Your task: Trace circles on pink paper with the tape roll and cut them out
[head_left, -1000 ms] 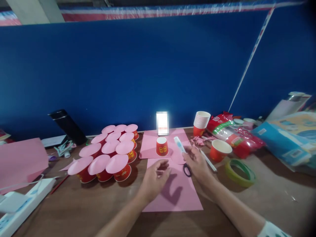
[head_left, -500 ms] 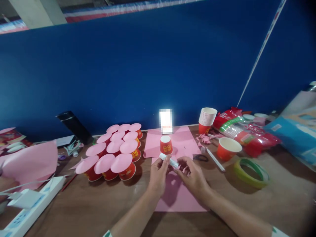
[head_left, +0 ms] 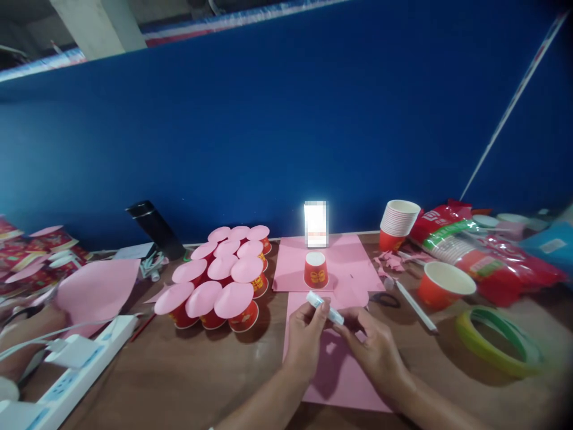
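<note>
My left hand [head_left: 307,328] pinches a small white glue stick [head_left: 325,307] between thumb and fingers, the stick lying slantwise. The fingertips of my right hand [head_left: 369,337] are closed at the stick's lower right end. Just beyond my hands an upside-down red paper cup [head_left: 316,272] with gold print stands on pink paper [head_left: 344,246]. Under my hands lies another pink sheet [head_left: 333,376]. A pink paper piece with a rounded edge [head_left: 351,294] rests behind my right hand, next to dark-handled scissors [head_left: 385,300].
Left stand several red cups topped with pink discs [head_left: 234,300], a power strip [head_left: 85,358] and a black flask [head_left: 156,230]. Another person's hand [head_left: 38,331] touches pink paper [head_left: 96,292]. Right are stacked cups [head_left: 400,220], a large cup [head_left: 445,286], a white pen-like stick [head_left: 416,306] and tape [head_left: 465,346].
The view has shifted, so the table's things sit further right and left in the picture. My hands keep their hold on the glue stick near the cup. At left, the other person's hand shows more.
</note>
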Demonstrator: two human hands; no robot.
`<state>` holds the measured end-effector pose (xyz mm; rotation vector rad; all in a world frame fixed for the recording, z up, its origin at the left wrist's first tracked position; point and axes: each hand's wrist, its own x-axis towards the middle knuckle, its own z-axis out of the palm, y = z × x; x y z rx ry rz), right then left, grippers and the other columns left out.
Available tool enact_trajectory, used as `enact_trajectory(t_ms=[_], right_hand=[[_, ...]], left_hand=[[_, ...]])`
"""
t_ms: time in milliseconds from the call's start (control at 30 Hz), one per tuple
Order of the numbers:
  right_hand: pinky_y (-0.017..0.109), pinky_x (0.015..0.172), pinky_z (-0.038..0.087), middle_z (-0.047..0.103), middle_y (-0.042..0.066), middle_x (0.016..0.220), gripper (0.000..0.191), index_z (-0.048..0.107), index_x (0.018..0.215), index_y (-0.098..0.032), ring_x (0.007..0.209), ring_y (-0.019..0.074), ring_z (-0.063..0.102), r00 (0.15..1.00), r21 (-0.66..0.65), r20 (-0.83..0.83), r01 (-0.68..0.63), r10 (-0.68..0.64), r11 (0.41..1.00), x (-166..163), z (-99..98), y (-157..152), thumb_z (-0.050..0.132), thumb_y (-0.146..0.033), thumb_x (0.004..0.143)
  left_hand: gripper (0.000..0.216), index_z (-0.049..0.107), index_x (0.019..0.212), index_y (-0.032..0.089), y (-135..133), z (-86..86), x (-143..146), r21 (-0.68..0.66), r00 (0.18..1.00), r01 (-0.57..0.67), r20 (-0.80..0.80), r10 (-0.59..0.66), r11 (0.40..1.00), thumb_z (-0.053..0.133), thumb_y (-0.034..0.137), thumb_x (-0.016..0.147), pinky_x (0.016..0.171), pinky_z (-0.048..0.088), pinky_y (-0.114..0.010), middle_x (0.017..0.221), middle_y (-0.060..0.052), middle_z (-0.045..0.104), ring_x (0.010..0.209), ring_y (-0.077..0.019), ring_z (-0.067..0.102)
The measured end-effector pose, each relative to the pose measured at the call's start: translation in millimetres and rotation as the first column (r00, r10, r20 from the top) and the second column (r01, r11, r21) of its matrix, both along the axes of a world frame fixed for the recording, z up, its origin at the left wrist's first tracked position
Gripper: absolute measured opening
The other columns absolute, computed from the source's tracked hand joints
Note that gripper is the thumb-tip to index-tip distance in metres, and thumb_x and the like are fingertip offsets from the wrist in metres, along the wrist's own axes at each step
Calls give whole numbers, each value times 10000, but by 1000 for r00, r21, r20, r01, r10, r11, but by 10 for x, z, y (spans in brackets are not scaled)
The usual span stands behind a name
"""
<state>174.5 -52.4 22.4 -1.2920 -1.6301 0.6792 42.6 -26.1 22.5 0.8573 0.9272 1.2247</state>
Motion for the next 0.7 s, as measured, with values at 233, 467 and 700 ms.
enact_trajectory(t_ms=[233,467,700], right_hand=[[289,694,506,688,79,912,218,604,969,-186,777,197,641,998,-63,-62,-14,10,998,10,-128,9,522,-354,857],[245,660,515,689,48,852,202,612,940,-200,745,182,649,996,-64,-91,-14,8,998,2,-141,22,537,-361,845],[219,611,511,680,29,778,200,618,900,-206,680,170,642,997,-62,-74,19,-24,998,-36,-96,28,545,-381,834]], left_hand=[[349,689,876,129,-2,31,-21,32,990,-36,-134,40,999,659,437,716,676,459,-260,748,-49,644,711,-160,580],[360,688,861,100,-22,94,-18,35,989,-41,-140,45,999,657,429,719,629,442,-247,711,-49,630,664,-141,549],[383,696,858,93,-20,182,-26,-2,992,-51,-116,50,999,684,435,686,641,448,-251,715,-61,638,669,-142,547]])
